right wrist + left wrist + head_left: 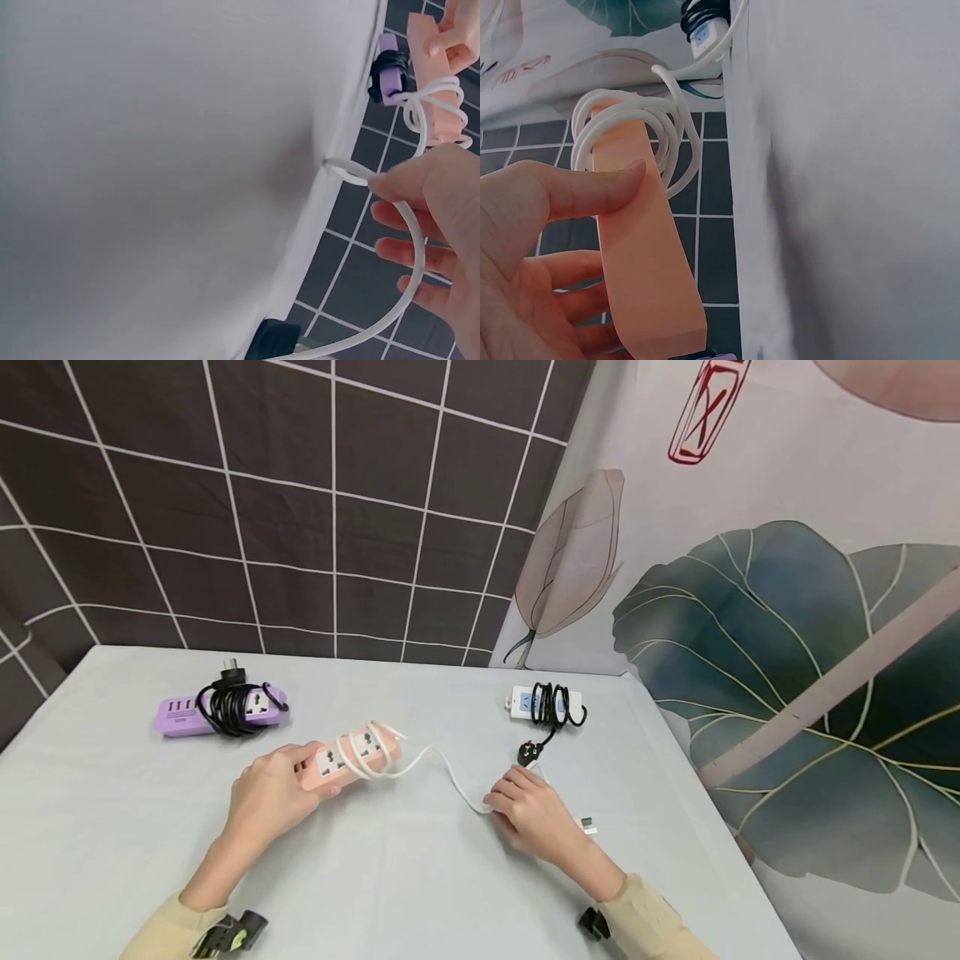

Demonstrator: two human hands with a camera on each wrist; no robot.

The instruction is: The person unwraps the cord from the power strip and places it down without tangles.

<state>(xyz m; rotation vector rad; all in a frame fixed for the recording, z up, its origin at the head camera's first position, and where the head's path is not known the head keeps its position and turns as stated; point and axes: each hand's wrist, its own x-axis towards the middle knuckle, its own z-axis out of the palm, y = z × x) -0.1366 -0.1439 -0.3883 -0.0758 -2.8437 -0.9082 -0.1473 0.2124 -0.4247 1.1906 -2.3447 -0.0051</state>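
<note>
Left hand [273,789] and right hand [534,814] grasp, respectively, the pink strip [330,762], right of the purple strip [180,716], and its white cord [418,255]. Excess pull may drag the cord's loose turns off the strip's end; slack may let the white plug [587,825] catch the black plug [529,752].

Three power strips [330,762] [176,718] [519,702], three cords [418,251] [228,706] [551,703]

A dark wall [277,518] with white grid lines stands behind a pale table [390,893]; to the right, a white backdrop [637,427] shows blue-green leaves [697,635] and a red mark [708,410].
</note>
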